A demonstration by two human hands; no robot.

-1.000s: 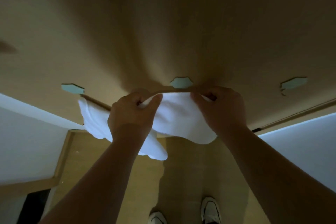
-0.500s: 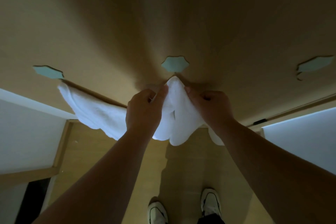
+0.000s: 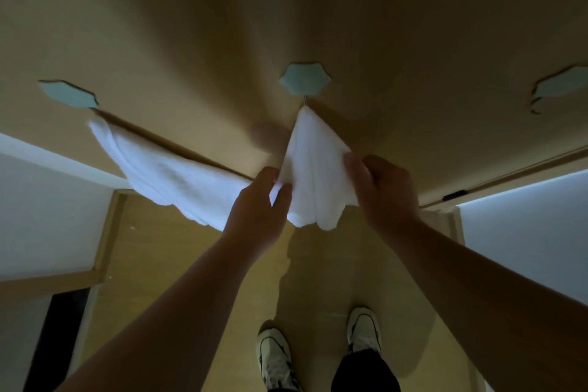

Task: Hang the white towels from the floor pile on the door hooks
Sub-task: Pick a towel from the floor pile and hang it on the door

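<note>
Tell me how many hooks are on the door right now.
3. The left hook holds a white towel, the middle hook holds the towel both hands grip, the right hook is bare. More may lie outside view.

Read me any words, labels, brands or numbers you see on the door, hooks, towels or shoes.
None can be read.
Hook plates: plain teal, no text.
Towels: plain white, no label showing.
Shoes: dark markings only, too dim and blurred to tell a brand.
</note>
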